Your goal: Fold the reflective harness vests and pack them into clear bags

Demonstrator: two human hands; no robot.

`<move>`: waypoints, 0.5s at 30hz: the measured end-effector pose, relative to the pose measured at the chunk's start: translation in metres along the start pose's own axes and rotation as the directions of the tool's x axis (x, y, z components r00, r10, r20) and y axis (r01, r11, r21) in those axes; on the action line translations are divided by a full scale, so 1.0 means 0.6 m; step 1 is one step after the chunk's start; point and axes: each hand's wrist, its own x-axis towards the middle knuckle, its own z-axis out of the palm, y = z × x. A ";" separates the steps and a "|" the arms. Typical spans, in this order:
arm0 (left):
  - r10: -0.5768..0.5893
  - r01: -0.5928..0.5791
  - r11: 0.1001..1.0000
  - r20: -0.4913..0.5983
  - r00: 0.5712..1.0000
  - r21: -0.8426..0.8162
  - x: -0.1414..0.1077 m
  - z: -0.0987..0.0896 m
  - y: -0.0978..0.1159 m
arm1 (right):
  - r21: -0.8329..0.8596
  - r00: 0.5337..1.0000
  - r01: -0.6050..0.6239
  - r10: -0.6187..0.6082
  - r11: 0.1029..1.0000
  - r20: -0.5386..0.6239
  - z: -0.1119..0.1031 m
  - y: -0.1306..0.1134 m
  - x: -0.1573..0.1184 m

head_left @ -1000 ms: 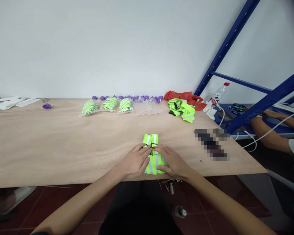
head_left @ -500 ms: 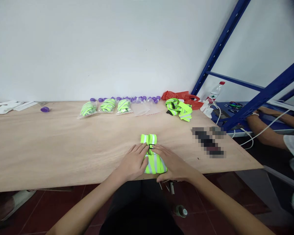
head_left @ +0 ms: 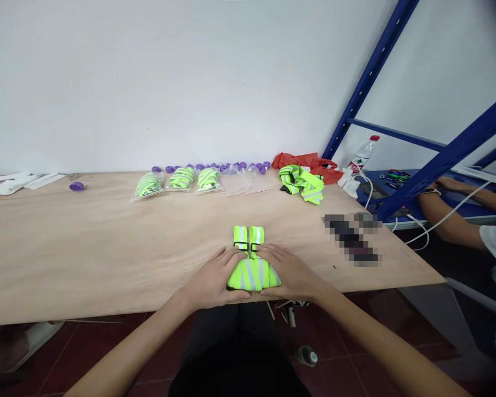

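A folded neon-yellow reflective strap bundle [head_left: 253,274] lies at the table's front edge, with two looped ends and black buckles pointing away from me. My left hand [head_left: 215,277] grips its left side, thumb along the near edge and fingers over the top. On the right side my right hand [head_left: 291,274] holds the same bundle in a like way, fingertips beside the right buckle. Farther back, three clear bags [head_left: 149,185] hold similar straps, and a loose strap [head_left: 301,183] lies to their right.
Purple rings [head_left: 222,167] and flat clear bags [head_left: 238,183] line the wall. A red plastic bag [head_left: 310,161], a bottle [head_left: 364,153] and a blue metal frame [head_left: 372,74] stand at the right, with a person's arm [head_left: 450,220] beyond. White papers [head_left: 10,183] lie far left.
My left hand has shifted left and now wraps the bundle's left side, its thumb at the near edge. The bundle shows wider, and its two looped ends are farther apart, both buckles visible.
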 end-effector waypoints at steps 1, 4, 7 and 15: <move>0.015 -0.015 1.000 0.016 1.000 0.013 -0.001 -0.004 -0.003 | -0.002 1.000 0.001 -0.001 1.000 0.001 -0.001 0.001 0.002; 0.027 -0.028 0.999 0.041 0.999 0.039 0.002 -0.015 -0.008 | 0.009 1.000 -0.006 0.006 1.000 0.004 -0.009 0.003 0.011; 0.023 -0.025 0.999 0.040 0.999 0.043 0.010 -0.022 -0.008 | 0.022 1.000 -0.015 0.014 1.000 0.016 -0.016 0.006 0.017; -0.019 0.018 0.999 0.032 0.999 0.043 0.003 -0.005 -0.009 | 0.022 1.000 -0.020 0.020 1.000 -0.006 -0.001 0.004 0.003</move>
